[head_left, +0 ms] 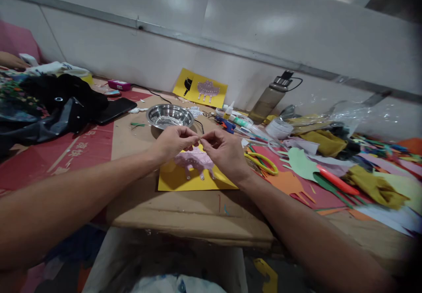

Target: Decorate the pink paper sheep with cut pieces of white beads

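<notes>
My left hand (174,142) and my right hand (224,152) meet fingertip to fingertip just above a yellow card (178,179). Both hands are pinched shut on something tiny that I cannot make out. Under them, on the card, lies a pink animal-shaped cut-out (195,160) dotted with small pale pieces. A steel bowl (169,115) with pale bits in it stands just beyond the hands.
A finished yellow card (199,88) leans on the wall. Right of the hands lie yellow-handled scissors (263,162), glue tubes (238,121), a bottle (271,98) and several coloured paper scraps (329,170). A black bag (56,104) and a phone (114,110) lie to the left.
</notes>
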Demonstrator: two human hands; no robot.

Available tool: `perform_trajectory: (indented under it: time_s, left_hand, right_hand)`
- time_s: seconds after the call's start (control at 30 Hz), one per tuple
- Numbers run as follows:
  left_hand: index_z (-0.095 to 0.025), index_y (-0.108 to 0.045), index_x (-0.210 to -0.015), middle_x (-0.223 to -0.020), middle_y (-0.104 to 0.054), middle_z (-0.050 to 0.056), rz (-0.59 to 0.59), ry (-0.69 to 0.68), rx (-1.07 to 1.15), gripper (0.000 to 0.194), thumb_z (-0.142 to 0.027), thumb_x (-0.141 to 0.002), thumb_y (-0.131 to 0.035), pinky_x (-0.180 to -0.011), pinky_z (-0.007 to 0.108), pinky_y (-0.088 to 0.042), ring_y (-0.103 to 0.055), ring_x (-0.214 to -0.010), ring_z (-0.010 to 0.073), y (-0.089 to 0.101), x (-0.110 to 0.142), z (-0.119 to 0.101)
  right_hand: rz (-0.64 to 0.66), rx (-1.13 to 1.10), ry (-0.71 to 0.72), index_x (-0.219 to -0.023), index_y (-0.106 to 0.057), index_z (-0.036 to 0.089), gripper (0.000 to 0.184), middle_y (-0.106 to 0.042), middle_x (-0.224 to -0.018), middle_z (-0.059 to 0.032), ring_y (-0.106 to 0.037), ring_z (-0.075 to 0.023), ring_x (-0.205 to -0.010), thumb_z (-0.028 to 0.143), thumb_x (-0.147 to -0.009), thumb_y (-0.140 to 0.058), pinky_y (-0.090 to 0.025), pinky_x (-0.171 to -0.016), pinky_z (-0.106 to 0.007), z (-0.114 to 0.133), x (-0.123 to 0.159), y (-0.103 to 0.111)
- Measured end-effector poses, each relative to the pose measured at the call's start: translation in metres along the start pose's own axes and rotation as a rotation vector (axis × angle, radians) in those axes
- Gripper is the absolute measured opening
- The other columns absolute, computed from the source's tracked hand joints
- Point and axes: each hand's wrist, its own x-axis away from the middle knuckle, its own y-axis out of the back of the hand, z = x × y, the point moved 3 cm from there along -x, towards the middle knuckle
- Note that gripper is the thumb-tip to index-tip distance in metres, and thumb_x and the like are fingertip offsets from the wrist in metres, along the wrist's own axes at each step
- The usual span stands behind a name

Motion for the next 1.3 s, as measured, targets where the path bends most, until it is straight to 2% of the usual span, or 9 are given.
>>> perform_trajectory:
  time_s: [0.13,0.33,0.47,0.6,0.73,0.9,1.0,1.1,1.3]
  left_hand:
    - [-0.013,-0.067,-0.068,-0.059,-0.061,0.000,0.042,-0.003,0.022,0.007,-0.018,-0.073,-0.065,-0.051,0.020,-0.039,-0.051,-0.054,0.0074,0.000,0.000,0.000]
    - [-0.013,-0.067,-0.067,-0.060,-0.061,0.001,0.091,0.071,0.188,0.007,-0.017,-0.072,-0.067,-0.051,0.019,-0.038,-0.049,-0.052,0.0066,-0.003,0.000,0.004]
    - [-0.012,-0.067,-0.067,-0.059,-0.059,0.001,0.087,0.065,0.228,0.009,-0.018,-0.073,-0.066,-0.051,0.020,-0.037,-0.048,-0.052,0.0066,-0.003,-0.001,0.005]
    - [-0.012,-0.067,-0.067,-0.059,-0.059,0.001,0.082,0.054,0.211,0.010,-0.020,-0.072,-0.067,-0.050,0.020,-0.036,-0.048,-0.052,0.0068,-0.002,-0.001,0.005]
    - [-0.011,-0.067,-0.068,-0.059,-0.059,0.001,0.112,0.070,0.217,0.010,-0.020,-0.073,-0.068,-0.049,0.020,-0.035,-0.049,-0.052,0.0070,-0.002,-0.001,0.006]
    - [-0.011,-0.067,-0.070,-0.060,-0.060,0.002,0.177,0.124,0.283,0.008,-0.018,-0.073,-0.068,-0.050,0.020,-0.036,-0.049,-0.051,0.0067,-0.002,-0.004,0.009]
    - [-0.012,-0.066,-0.071,-0.066,-0.062,0.003,0.077,0.059,0.309,0.010,-0.021,-0.074,-0.068,-0.052,0.020,-0.037,-0.048,-0.052,0.0063,0.005,-0.006,0.003]
    - [-0.013,-0.063,-0.067,-0.062,-0.058,0.001,-0.090,-0.076,0.338,0.012,-0.021,-0.076,-0.065,-0.051,0.020,-0.035,-0.046,-0.052,0.0059,0.016,-0.006,-0.008]
    - [-0.013,-0.062,-0.066,-0.063,-0.057,0.001,-0.122,-0.122,0.362,0.012,-0.018,-0.077,-0.063,-0.051,0.020,-0.033,-0.044,-0.052,0.0058,0.020,-0.006,-0.014]
  right_hand:
    - [-0.032,-0.009,-0.011,-0.069,-0.060,0.018,0.006,-0.061,-0.065,-0.0005,-0.054,-0.0109,-0.058,0.021,-0.074,-0.058,-0.045,-0.054,-0.024,0.005,-0.002,0.002]
    - [0.067,-0.324,-0.198,-0.067,-0.055,0.018,0.009,-0.054,-0.055,0.0045,-0.049,-0.0074,-0.043,0.024,-0.070,-0.060,-0.044,-0.040,-0.021,0.001,-0.004,0.000]
    - [0.090,-0.390,-0.192,-0.075,-0.056,0.018,0.013,-0.059,-0.061,0.0025,-0.057,-0.0101,-0.052,0.030,-0.074,-0.062,-0.052,-0.043,-0.022,0.001,-0.002,-0.003]
    - [0.097,-0.353,-0.162,-0.078,-0.058,0.017,0.016,-0.063,-0.066,-0.0001,-0.061,-0.0116,-0.058,0.031,-0.075,-0.063,-0.056,-0.047,-0.024,0.001,-0.001,-0.004]
    - [0.125,-0.370,-0.189,-0.074,-0.058,0.016,0.013,-0.061,-0.060,0.0015,-0.059,-0.0102,-0.052,0.029,-0.074,-0.062,-0.055,-0.047,-0.024,0.001,-0.004,-0.002]
    - [0.188,-0.408,-0.291,-0.074,-0.056,0.018,0.014,-0.058,-0.053,0.0037,-0.054,-0.0087,-0.045,0.031,-0.073,-0.061,-0.050,-0.045,-0.023,-0.007,-0.006,-0.002]
    - [0.183,-0.291,-0.267,-0.075,-0.059,0.017,0.013,-0.059,-0.059,0.0027,-0.054,-0.0094,-0.050,0.030,-0.073,-0.059,-0.048,-0.048,-0.023,-0.010,-0.004,-0.006]
    - [0.214,-0.052,-0.135,-0.074,-0.062,0.016,0.008,-0.063,-0.067,0.0004,-0.055,-0.0101,-0.058,0.021,-0.073,-0.056,-0.045,-0.055,-0.023,-0.004,0.000,-0.014]
    - [0.320,0.207,0.053,-0.077,-0.067,0.014,0.019,-0.064,-0.075,-0.0037,-0.056,-0.0127,-0.069,0.004,-0.068,-0.054,-0.044,-0.064,-0.024,0.010,0.004,-0.032]
